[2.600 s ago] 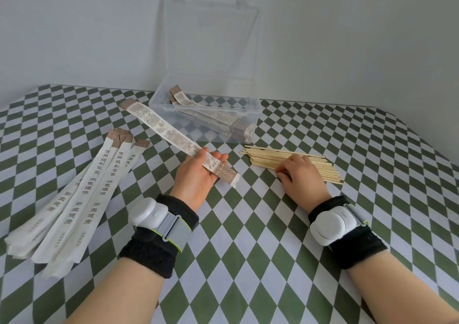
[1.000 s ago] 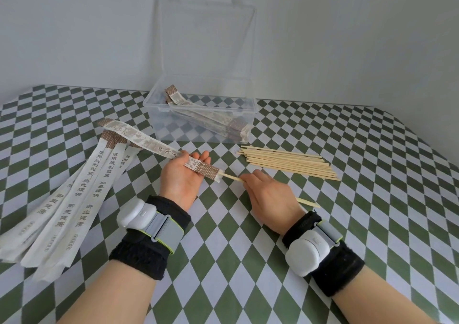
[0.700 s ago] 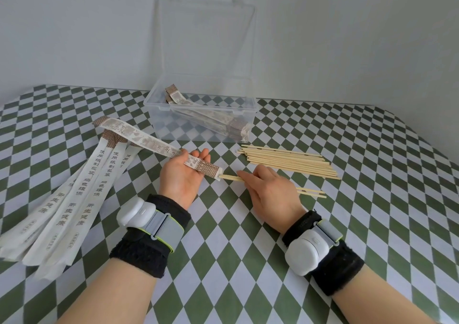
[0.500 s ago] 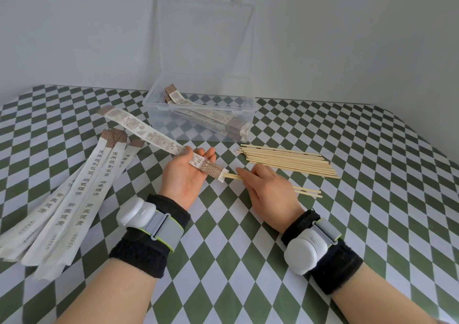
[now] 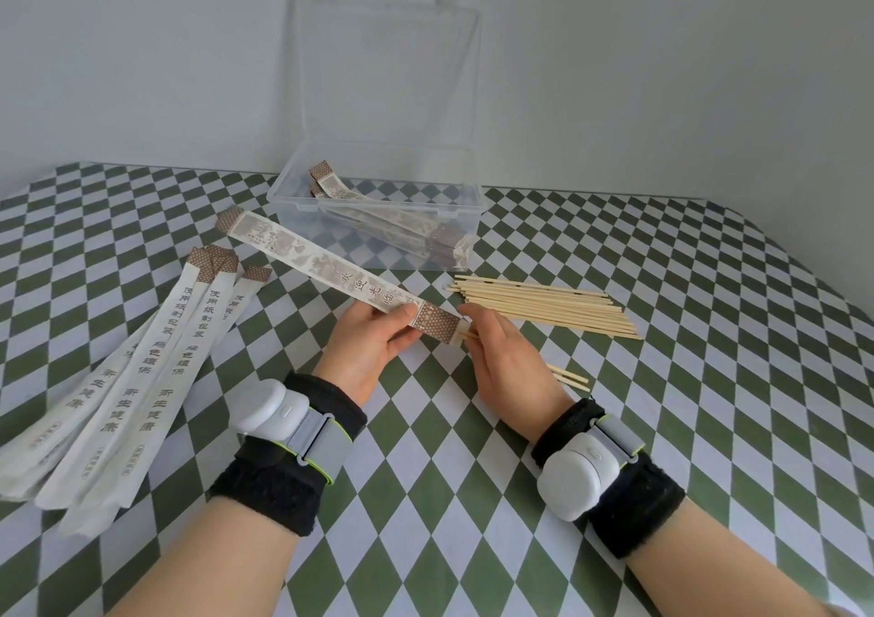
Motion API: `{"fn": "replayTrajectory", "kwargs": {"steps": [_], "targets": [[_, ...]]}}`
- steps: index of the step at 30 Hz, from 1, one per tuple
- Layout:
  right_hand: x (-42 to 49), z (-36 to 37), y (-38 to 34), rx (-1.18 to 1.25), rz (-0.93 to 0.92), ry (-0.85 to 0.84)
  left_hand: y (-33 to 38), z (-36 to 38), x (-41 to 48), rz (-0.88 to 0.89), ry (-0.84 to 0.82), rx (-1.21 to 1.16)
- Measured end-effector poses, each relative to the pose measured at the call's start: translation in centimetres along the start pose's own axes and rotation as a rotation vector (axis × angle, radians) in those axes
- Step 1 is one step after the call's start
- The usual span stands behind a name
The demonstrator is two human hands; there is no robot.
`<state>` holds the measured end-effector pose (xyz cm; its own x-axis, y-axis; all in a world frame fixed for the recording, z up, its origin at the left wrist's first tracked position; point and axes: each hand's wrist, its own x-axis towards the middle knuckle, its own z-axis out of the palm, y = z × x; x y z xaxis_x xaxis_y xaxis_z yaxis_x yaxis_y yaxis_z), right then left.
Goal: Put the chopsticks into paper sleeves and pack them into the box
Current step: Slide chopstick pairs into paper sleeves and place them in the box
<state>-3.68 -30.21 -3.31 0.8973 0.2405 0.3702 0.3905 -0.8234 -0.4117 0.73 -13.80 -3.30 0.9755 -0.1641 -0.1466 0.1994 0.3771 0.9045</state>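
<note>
My left hand (image 5: pixel 373 347) pinches the paper sleeve (image 5: pixel 321 264), right hand (image 5: pixel 501 356) gripping the chopsticks (image 5: pixel 567 373) — skewed tips could crumple its mouth.

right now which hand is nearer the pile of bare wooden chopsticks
Right. The right hand sits just left of the bare wooden chopstick pile; the left hand is farther left, gripping the printed paper sleeve.

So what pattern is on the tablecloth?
The tablecloth is a green-and-white diamond check; head view.

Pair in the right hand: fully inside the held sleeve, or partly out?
Partly out. Chopsticks enter the sleeve mouth; their ends protrude behind the right hand.
</note>
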Motion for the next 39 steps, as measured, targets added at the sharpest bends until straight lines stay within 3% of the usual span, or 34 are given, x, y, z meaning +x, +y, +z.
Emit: {"fn": "replayTrajectory", "kwargs": {"steps": [7,15,21,29,35,39], "targets": [[0.0,0.1,0.7,-0.118,0.118,0.116,0.7,-0.2,-0.2,0.122,0.163,-0.099],[0.2,0.4,0.4,-0.056,0.075,-0.014,0.3,0.3,-0.3,0.038,0.051,-0.022],[0.1,0.7,1.2,-0.227,0.178,0.166,0.9,-0.1,-0.2,0.074,0.182,-0.170],[0.2,0.5,0.3,0.011,0.127,0.041,0.7,0.2,-0.5,0.084,0.093,-0.101],[0.1,0.4,0.8,0.061,0.173,0.208,1.1,-0.5,-0.1,0.094,0.202,-0.223],[0.1,0.5,0.9,0.035,0.194,0.146,1.1,-0.5,-0.1,0.089,0.193,-0.229]]}}
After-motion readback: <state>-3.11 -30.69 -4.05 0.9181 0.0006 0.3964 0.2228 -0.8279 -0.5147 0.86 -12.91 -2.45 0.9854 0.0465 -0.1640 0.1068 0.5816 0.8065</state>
